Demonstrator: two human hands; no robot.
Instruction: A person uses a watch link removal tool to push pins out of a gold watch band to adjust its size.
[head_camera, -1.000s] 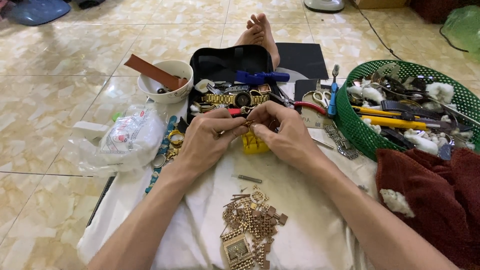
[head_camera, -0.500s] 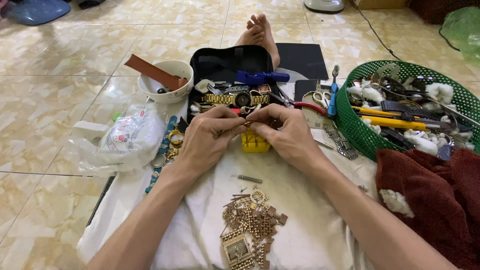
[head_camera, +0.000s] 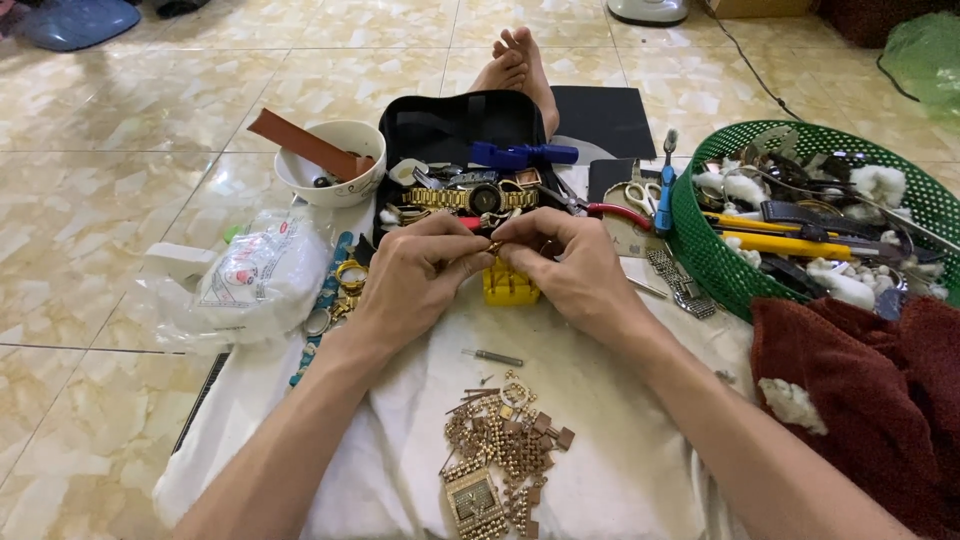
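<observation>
Both hands, left (head_camera: 415, 275) and right (head_camera: 570, 270), pinched a small gold watch-band piece (head_camera: 494, 246) above a yellow holder block (head_camera: 510, 285), over a white cloth (head_camera: 600, 400) spread on the beige tiled floor (head_camera: 90, 230).

Bare forearms, bare feet (no sleeves)

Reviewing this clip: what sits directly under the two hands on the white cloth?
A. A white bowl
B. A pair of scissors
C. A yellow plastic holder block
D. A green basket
C: the yellow plastic holder block shows just beneath where the left hand and right hand meet over the white cloth.
</observation>
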